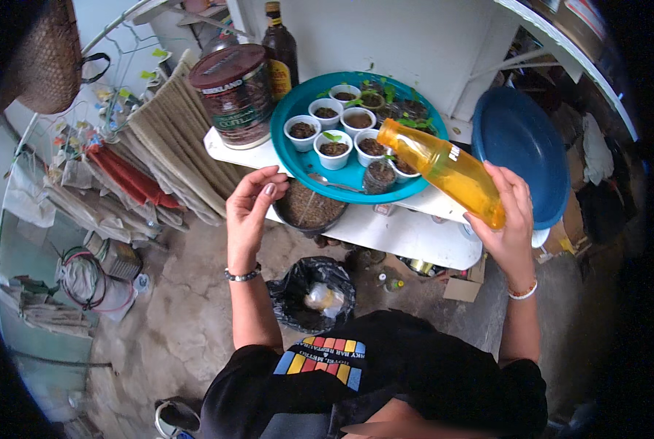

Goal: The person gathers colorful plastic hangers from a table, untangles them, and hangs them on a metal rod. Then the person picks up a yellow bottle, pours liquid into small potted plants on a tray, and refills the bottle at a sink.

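My right hand [505, 211] grips the base of a translucent orange plastic bottle [442, 173], tilted so its mouth is over small cups in a round teal tray [283, 164]. White cups of dark soil stand there, one with a green seedling [333, 144]; more seedlings stand at the back right. A clear soil-filled cup [379, 176] and a metal spoon [335, 184] lie near the tray's front edge. My left hand [255, 200] holds nothing, its fingers loosely bent, beside a dark bowl of soil [310, 208] below the tray. Whether liquid leaves the bottle cannot be seen.
On the white shelf [234, 155], left of the tray, stand a large coffee canister [234, 99] and a dark glass bottle [280, 49]. A blue basin [524, 159] leans at the right. Towels [179, 120] hang at the left. A black-bagged bin [288, 302] stands on the floor.
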Demonstrator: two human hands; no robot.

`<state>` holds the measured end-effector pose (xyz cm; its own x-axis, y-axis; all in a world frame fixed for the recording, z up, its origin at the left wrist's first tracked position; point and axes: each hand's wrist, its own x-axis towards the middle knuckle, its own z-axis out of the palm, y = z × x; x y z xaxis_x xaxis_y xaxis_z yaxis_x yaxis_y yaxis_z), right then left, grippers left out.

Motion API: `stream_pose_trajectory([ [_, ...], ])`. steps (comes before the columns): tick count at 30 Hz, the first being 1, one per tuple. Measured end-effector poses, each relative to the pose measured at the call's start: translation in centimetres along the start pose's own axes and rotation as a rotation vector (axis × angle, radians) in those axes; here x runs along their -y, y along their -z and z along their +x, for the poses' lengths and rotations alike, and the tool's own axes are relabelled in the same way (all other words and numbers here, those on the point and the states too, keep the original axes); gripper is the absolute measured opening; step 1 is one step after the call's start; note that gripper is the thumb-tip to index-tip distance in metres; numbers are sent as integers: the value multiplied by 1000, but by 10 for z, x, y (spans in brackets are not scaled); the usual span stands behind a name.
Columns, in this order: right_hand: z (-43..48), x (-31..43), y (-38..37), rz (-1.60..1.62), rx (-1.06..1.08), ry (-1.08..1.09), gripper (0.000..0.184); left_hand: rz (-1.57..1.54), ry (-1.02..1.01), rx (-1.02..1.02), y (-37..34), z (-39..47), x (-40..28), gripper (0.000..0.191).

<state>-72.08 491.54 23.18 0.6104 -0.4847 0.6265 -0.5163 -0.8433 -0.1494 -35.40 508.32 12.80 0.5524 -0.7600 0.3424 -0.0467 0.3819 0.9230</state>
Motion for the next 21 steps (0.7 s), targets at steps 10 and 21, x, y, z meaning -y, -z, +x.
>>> stream_pose_trajectory([
  [10,25,6,-9,-43,2,64,76,31,30,-37,14,-8,3,31],
  [21,42,16,-17,-55,7,119,72,52,31,-93,34,-20,3,30],
])
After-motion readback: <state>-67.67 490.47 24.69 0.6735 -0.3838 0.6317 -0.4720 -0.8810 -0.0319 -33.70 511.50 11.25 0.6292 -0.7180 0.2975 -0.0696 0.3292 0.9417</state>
